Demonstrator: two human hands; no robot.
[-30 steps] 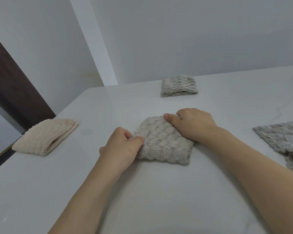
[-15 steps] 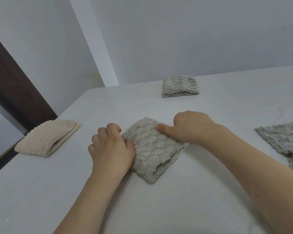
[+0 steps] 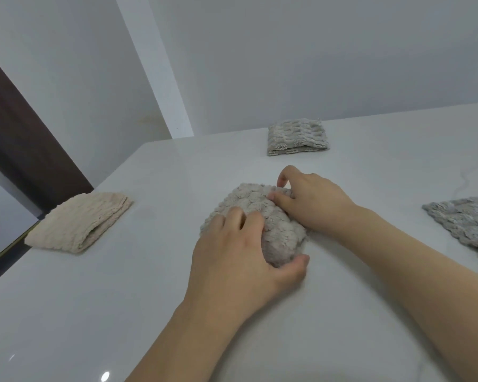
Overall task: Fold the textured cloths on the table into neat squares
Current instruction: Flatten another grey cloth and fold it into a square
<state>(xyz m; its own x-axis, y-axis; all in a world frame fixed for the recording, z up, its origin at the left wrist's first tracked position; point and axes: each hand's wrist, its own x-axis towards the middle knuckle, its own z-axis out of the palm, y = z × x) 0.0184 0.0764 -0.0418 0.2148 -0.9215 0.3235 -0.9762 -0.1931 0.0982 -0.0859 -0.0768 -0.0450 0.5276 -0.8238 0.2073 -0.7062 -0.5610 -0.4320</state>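
Note:
A folded grey-beige textured cloth (image 3: pixel 276 216) lies in the middle of the white table (image 3: pixel 122 299). My left hand (image 3: pixel 232 255) covers its near left part, fingers on top and thumb hooked round its near corner. At the cloth's far right corner, my right hand (image 3: pixel 315 205) pinches the edge between thumb and fingers. A folded beige cloth (image 3: pixel 80 221) sits at the left edge. Another folded grey cloth (image 3: pixel 297 136) sits at the back. An unfolded grey cloth (image 3: pixel 469 219) lies at the right, cut off by the frame.
The table's left edge drops off just past the beige cloth, with a dark door panel (image 3: pixel 17 139) beyond. A white wall (image 3: pixel 287 64) runs along the table's far side.
The cloth has turned and bunched slightly. My left hand slid from its left side onto its top, thumb round the near corner. My right hand shifted to the far right corner.

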